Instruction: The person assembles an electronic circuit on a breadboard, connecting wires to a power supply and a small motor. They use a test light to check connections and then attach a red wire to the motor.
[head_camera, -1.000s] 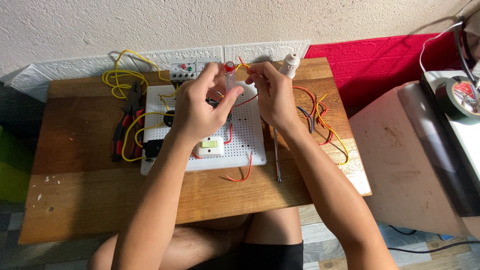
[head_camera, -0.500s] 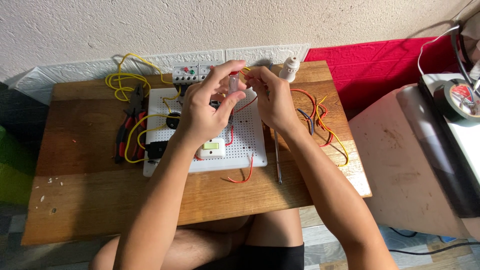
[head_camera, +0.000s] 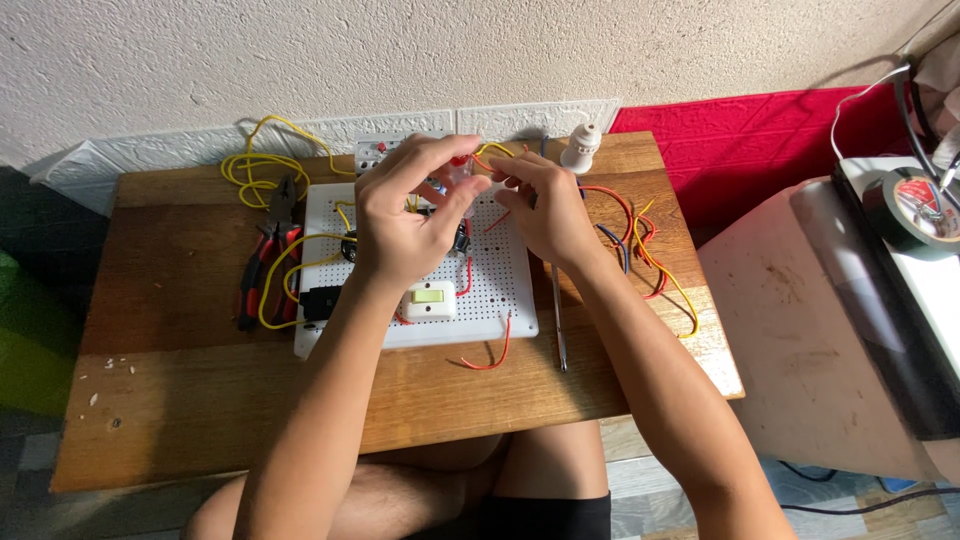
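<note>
Up near the far edge of the wooden table (head_camera: 180, 400), the left hand (head_camera: 405, 215) and right hand (head_camera: 545, 210) meet over the white perforated board (head_camera: 505, 290), fingertips of both pinched on a small clear part with red wire (head_camera: 462, 172). Red-handled pliers (head_camera: 268, 250) and yellow wire (head_camera: 250, 165) lie by the board's left side, a screwdriver (head_camera: 558, 320) at its right
</note>
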